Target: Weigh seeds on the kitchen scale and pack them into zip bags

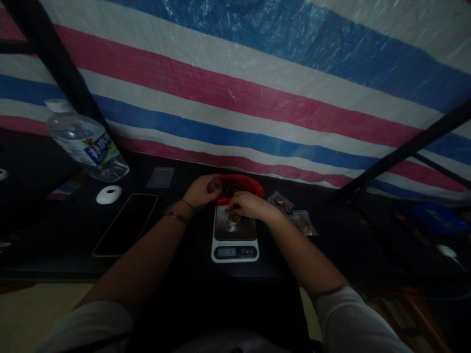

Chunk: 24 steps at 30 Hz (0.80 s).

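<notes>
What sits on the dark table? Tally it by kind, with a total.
Water bottle: 1
Phone: 1
White round object: 1
Kitchen scale: 1
Red bag: 1
Small clear packets: 2 at least
Empty clear pouch: 1
Total: 8

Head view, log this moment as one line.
left hand: holds red bag | right hand: pinching over scale | small pile on scale | phone left

Both forearms extend forward, bare below white sleeves, converging toward the centre. Left hand [200, 192]: fingers curled, palm turned inward, a red cord and a bracelet at the wrist. Right hand [246, 204]: knuckles up, fingertips pinched downward.
</notes>
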Motion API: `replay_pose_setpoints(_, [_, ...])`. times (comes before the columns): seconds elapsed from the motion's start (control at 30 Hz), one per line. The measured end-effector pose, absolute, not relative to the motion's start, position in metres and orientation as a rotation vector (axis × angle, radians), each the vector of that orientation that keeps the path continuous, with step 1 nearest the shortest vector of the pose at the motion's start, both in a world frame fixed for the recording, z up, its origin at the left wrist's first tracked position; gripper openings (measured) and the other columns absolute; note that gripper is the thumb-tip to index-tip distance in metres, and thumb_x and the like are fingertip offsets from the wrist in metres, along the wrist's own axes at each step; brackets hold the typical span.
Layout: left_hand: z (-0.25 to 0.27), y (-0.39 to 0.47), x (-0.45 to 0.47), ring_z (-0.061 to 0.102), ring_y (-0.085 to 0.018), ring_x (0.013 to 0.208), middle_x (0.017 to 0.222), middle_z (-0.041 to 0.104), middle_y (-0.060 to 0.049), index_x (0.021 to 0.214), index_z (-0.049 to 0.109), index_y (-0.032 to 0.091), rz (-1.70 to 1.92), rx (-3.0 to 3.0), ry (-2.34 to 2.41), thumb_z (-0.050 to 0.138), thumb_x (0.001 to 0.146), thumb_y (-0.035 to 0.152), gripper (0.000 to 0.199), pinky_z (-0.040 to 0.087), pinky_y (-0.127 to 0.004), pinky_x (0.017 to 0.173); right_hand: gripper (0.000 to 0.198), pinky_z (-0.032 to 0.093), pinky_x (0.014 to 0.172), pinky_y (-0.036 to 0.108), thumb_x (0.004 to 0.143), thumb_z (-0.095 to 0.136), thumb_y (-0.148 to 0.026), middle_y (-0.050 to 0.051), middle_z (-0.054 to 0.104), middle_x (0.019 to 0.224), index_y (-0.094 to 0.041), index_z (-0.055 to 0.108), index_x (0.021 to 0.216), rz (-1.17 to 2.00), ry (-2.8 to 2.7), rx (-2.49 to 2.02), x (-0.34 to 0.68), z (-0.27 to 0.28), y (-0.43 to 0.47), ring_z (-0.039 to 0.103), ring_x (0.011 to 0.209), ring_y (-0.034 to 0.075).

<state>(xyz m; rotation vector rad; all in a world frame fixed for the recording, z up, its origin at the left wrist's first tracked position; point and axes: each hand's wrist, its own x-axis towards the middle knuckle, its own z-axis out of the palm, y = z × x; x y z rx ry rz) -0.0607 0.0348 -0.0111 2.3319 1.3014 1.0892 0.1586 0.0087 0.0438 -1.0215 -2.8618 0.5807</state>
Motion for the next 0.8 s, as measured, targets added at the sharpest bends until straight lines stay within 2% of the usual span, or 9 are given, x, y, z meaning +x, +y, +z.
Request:
replay_pose_setpoints(0.17, [-0.009,0.033,-0.061,0.06,-0.026,0.109,0.12,0.064,-0.008,0.125,0.056,0.018,1.089,2.305,1.29,0.058,0.075,0.035,0.053,0.045,-0.041,0.098,0.015,0.041,0.077,0.026,0.078,0.063,-0.007,0.005,0.064,0.09,-0.015,0.072,0.085,0.539,-2.782,-1.024,0.167,0.062,0.005,0.056,0.082,0.015])
replay_pose_setpoints(0.33, [-0.008,0.033,-0.06,0.06,-0.025,0.109,0.119,0.065,-0.008,0.124,0.056,0.018,1.083,2.301,1.256,0.058,0.076,0.036,0.051,0.045,-0.039,0.098,0.01,0.042,0.075,0.024,0.081,0.064,-0.011,0.004,0.062,0.088,-0.016,0.071,0.086,0.582,-2.716,-0.921,0.165,0.087,-0.02,0.057,0.082,0.014])
replay_pose_setpoints(0.57, [-0.009,0.032,-0.06,0.061,-0.026,0.108,0.118,0.065,-0.008,0.125,0.056,0.019,1.105,2.289,1.286,0.059,0.076,0.037,0.052,0.046,-0.04,0.097,0.015,0.043,0.074,0.024,0.08,0.064,-0.007,0.005,0.061,0.088,-0.017,0.074,0.083,0.536,-2.84,-0.931,0.155,0.082,-0.038,0.058,0.078,0.014])
replay_pose_setpoints(0.8, [-0.01,0.033,-0.06,0.061,-0.025,0.108,0.118,0.065,-0.008,0.124,0.056,0.018,1.121,2.274,1.263,0.059,0.075,0.035,0.052,0.047,-0.04,0.096,0.021,0.044,0.084,0.028,0.087,0.056,-0.01,0.009,0.07,0.097,-0.015,0.072,0.098,0.418,-2.602,-1.069,0.176,0.073,-0.027,0.062,0.093,0.018])
